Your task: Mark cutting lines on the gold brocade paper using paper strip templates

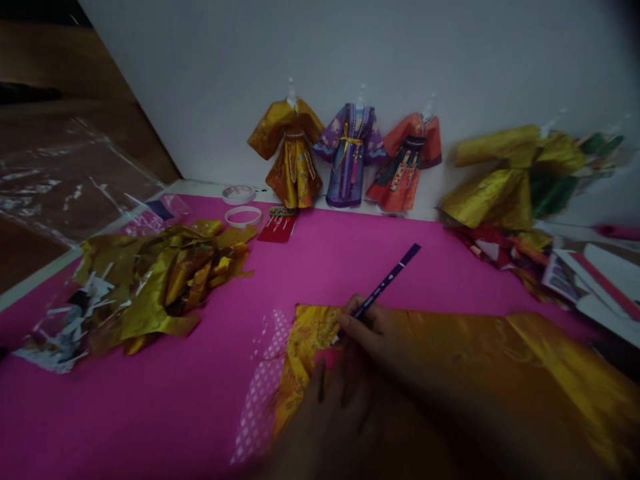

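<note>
My right hand [367, 330] grips a dark pencil [387, 280] slantwise, its tip down on the gold patterned fabric [307, 327]. Just below the tip, a small pink piece [327, 357] lies on the cloth. Over that piece rests my left hand [340, 393], fingers stretched out and somewhat apart, pressing the cloth; its lower part is dark and blurred. The fabric stretches away to the right, with a folded strip along it. A white checked pattern [260, 393] shows beside its left edge.
Gold scraps [175, 280] and paper clippings [80, 320] lie at the left. Two tape rolls, one a white ring [243, 217], sit near a red card [277, 227]. Miniature robes, including a purple one [353, 153], lean against the wall. Papers [605, 280] lie right on the pink tabletop [200, 413].
</note>
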{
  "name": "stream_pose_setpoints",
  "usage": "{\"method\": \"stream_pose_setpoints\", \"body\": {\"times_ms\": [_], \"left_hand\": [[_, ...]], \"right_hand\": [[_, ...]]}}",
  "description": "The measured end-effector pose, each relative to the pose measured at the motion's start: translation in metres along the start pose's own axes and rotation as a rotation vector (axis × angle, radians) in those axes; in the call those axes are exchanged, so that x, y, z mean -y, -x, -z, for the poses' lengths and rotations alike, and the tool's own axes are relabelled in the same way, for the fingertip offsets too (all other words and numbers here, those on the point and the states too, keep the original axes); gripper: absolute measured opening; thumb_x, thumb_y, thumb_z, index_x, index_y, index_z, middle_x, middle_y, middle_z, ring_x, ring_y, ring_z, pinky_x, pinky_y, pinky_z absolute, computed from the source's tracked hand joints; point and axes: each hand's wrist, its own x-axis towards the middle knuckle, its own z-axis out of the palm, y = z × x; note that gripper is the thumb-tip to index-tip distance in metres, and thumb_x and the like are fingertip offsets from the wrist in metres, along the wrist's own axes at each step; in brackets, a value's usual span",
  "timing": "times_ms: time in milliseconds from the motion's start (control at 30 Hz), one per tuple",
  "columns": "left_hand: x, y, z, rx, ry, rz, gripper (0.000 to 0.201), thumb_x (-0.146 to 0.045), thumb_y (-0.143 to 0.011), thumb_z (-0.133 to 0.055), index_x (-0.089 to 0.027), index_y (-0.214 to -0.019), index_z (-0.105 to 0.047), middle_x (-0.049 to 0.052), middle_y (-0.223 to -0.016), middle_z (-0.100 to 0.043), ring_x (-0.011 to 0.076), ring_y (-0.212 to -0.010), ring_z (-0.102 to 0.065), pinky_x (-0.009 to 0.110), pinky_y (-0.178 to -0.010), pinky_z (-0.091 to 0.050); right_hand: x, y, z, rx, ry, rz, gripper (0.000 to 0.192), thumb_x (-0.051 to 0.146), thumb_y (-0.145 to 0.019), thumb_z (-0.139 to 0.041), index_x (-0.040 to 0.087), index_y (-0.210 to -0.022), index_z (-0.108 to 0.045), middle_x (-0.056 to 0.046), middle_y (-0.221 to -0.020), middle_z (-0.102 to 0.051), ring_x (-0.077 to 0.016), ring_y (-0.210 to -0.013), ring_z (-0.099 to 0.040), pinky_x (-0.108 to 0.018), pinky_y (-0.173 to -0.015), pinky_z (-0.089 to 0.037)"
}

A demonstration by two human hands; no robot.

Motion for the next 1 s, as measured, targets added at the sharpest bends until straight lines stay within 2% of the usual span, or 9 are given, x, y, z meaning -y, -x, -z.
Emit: {"method": "stream_pose_setpoints", "body": {"times_ms": [100,200,433,600,800,933,1000], "left_hand": [[0.002,-0.001,0.003,0.03,0.013,-0.026,0.041,-0.037,-0.101,-0.038,-0.022,-0.134,-0.058,0.011,-0.134,-0.065,0.0331,-0.11,-0.062,0.053,-0.09,-0.045],[0.003,0.0,0.003,0.065,0.028,-0.045,0.041,-0.033,-0.101,-0.038,-0.022,-0.137,-0.056,0.01,-0.134,-0.065,0.0342,-0.111,-0.062,0.056,-0.093,-0.043],[0.003,-0.002,0.006,0.095,0.071,-0.027,0.043,-0.038,-0.1,-0.04,-0.021,-0.136,-0.056,0.012,-0.131,-0.066,0.035,-0.112,-0.062,0.056,-0.094,-0.043],[0.003,-0.004,0.009,0.122,0.098,-0.036,0.044,-0.038,-0.099,-0.039,-0.019,-0.136,-0.056,0.013,-0.134,-0.064,0.0379,-0.114,-0.062,0.059,-0.094,-0.047],[0.004,-0.003,0.011,0.201,0.169,-0.02,0.053,-0.041,-0.098,-0.039,-0.012,-0.142,-0.049,0.02,-0.143,-0.057,0.0446,-0.12,-0.058,0.067,-0.098,-0.046],[0.004,-0.004,0.012,0.248,0.241,-0.009,0.077,-0.066,-0.09,-0.045,-0.01,-0.142,-0.048,0.023,-0.145,-0.054,0.05,-0.123,-0.054,0.073,-0.099,-0.043],[0.004,-0.004,0.013,0.277,0.274,0.001,0.085,-0.072,-0.084,-0.048,-0.011,-0.143,-0.048,0.023,-0.146,-0.053,0.0503,-0.125,-0.052,0.073,-0.102,-0.04]], "right_hand": [[-0.004,-0.005,0.005,-0.123,-0.208,-0.043,0.029,0.046,-0.08,-0.067,0.024,-0.074,-0.049,0.008,-0.05,-0.052,-0.0099,-0.036,-0.046,-0.021,-0.036,-0.036],[-0.005,-0.011,0.011,-0.223,-0.315,0.006,0.029,0.042,-0.077,-0.068,0.024,-0.07,-0.047,0.009,-0.046,-0.047,-0.0069,-0.032,-0.037,-0.019,-0.031,-0.028],[0.002,-0.013,0.014,-0.259,-0.332,0.069,0.028,0.04,-0.078,-0.067,0.024,-0.068,-0.046,0.01,-0.045,-0.044,-0.0053,-0.033,-0.03,-0.019,-0.033,-0.02],[0.005,-0.012,0.015,-0.263,-0.302,0.102,0.026,0.037,-0.081,-0.068,0.023,-0.072,-0.048,0.009,-0.05,-0.047,-0.0063,-0.039,-0.034,-0.019,-0.038,-0.024],[0.002,-0.025,0.025,-0.268,-0.189,0.007,0.026,0.039,-0.075,-0.07,0.022,-0.07,-0.051,0.008,-0.049,-0.052,-0.0076,-0.038,-0.04,-0.021,-0.038,-0.029],[0.001,-0.037,0.036,-0.284,-0.188,-0.007,0.027,0.04,-0.069,-0.069,0.022,-0.063,-0.049,0.008,-0.045,-0.049,-0.0077,-0.037,-0.04,-0.021,-0.036,-0.031],[0.002,-0.043,0.042,-0.278,-0.2,-0.016,0.027,0.041,-0.067,-0.068,0.023,-0.061,-0.048,0.008,-0.044,-0.048,-0.0075,-0.036,-0.039,-0.021,-0.036,-0.031]]}}
